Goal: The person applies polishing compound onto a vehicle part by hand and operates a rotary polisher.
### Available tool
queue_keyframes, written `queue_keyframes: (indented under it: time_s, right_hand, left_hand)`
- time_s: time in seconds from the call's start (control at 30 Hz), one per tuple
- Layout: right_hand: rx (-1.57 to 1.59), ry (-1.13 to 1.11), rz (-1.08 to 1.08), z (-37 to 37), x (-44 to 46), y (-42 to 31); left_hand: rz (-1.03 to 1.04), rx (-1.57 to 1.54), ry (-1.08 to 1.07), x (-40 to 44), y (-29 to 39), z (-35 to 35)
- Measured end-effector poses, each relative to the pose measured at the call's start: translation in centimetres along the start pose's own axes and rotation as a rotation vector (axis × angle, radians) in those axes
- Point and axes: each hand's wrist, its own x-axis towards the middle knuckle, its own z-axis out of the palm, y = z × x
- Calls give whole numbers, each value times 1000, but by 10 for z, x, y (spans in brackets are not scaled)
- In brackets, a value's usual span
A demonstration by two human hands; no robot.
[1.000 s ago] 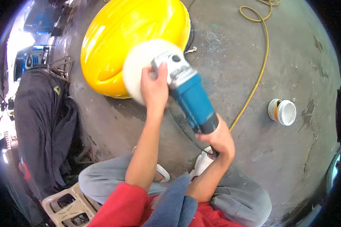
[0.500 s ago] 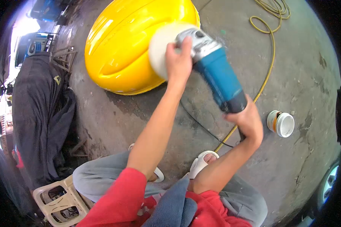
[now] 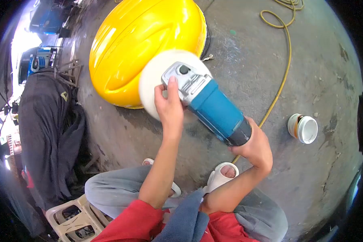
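Note:
A blue power polisher [image 3: 218, 107] with a silver head is held between my two hands. My left hand [image 3: 169, 103] grips the front by the metal head, thumb lying along its side. Around the black rear end of the body, my right hand [image 3: 254, 143] is wrapped. The round white polishing pad [image 3: 151, 78] looks blurred at its edge and overlaps the lower right side of a glossy yellow molded shell [image 3: 125, 52]. Whether the pad touches the shell I cannot tell. The shell rests on the concrete floor.
A yellow hose [image 3: 288, 64] runs down the floor on the right, coiled at the top. A white tub [image 3: 308, 129] stands right of my right hand. At left are a dark draped cloth [image 3: 48, 125] and a beige plastic stool [image 3: 78, 218].
The polisher has moved down and left toward me, so its pad now covers the shell's lower right edge. Both hands still hold it. The view has shifted slightly.

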Motion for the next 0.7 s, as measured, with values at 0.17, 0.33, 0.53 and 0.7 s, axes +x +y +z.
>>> queue_keyframes:
  time_s: [0.17,0.33,0.53,0.7]
  right_hand:
    - [74,15,-47,-16,31,12]
    - [167,37,-140,-36,87,-16]
    - [-67,52,-50,-35,55,-28]
    - [-216,41,-67,-24,5,-19]
  left_hand:
    - [188,229,-9,43,-11,33]
    - [160,281,-97,107,34,89]
    - [37,71,-107,65,29,54]
    - [-70,-167,3,-16,1,-6]
